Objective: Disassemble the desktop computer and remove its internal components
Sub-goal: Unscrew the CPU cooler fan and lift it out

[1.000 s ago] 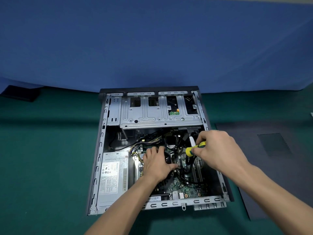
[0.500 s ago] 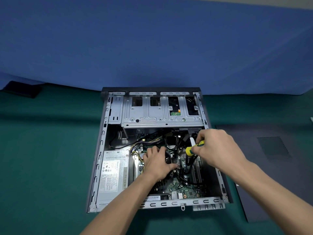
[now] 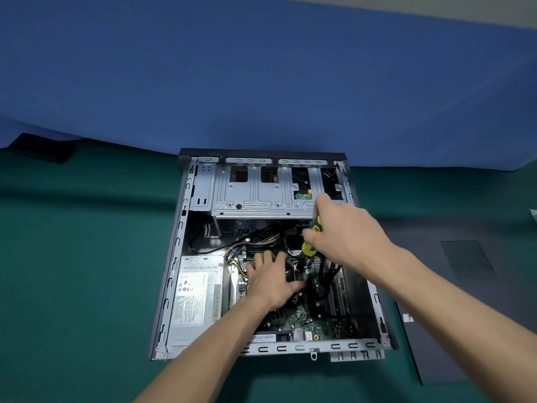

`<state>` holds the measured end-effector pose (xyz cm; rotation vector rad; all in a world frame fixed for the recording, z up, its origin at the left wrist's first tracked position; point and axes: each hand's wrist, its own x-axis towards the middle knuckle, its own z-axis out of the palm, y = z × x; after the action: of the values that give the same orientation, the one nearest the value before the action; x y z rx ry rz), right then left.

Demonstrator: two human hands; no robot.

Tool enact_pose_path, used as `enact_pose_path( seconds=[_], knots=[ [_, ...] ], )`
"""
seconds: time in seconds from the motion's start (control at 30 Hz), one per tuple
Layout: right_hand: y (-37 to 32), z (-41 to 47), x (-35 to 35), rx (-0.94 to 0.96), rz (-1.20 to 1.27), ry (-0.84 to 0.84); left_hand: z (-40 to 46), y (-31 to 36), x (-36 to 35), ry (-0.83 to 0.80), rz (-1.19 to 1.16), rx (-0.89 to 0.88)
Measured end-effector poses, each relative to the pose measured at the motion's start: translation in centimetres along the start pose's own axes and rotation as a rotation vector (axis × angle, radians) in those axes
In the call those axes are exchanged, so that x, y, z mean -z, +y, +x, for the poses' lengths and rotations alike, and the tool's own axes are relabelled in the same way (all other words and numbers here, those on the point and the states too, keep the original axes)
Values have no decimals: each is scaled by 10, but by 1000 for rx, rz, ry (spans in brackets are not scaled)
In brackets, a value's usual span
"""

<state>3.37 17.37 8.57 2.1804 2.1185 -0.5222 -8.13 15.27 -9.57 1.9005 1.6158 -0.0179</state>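
An open desktop case [image 3: 174, 257] lies flat on the green mat. Inside are a grey power supply [image 3: 193, 298] at the left, a metal drive cage [image 3: 255, 196] at the far end, a green motherboard [image 3: 305, 321] and black cables [image 3: 322, 280]. My left hand [image 3: 271, 279] rests on the black cooler in the middle, fingers spread over it. My right hand [image 3: 345, 237] grips a yellow and black screwdriver [image 3: 309, 245], held nearly upright with its tip down beside the cooler. The cooler is mostly hidden under my left hand.
The removed dark side panel [image 3: 465, 286] lies on the mat right of the case. A black object [image 3: 43, 148] sits at the far left by the blue backdrop [image 3: 261, 82]. Green mat [image 3: 72, 257] spreads left of the case.
My right hand has risen and shifted toward the drive cage, tilting the screwdriver more upright. My left hand stays on the cooler. The camera has tilted a little.
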Motion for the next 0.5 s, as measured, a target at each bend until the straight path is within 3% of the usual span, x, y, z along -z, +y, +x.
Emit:
enact_pose_path(
  seconds=[0.07, 0.17, 0.3, 0.43, 0.5],
  knots=[
    [-1, 0, 2, -16, 29, -9, 0, 0, 0, -4, -4, -6],
    [-4, 1, 3, -96, -125, 104, -1, 0, 1, -12, -1, -7],
    [-4, 3, 3, -20, 21, -37, -1, -3, 7, -79, -8, -33],
    [-2, 4, 5, -137, -138, 64, -4, -10, 17, -210, 46, -125],
    [2, 6, 5, -120, -74, 17, -7, -9, 19, -238, 122, -158]
  ],
)
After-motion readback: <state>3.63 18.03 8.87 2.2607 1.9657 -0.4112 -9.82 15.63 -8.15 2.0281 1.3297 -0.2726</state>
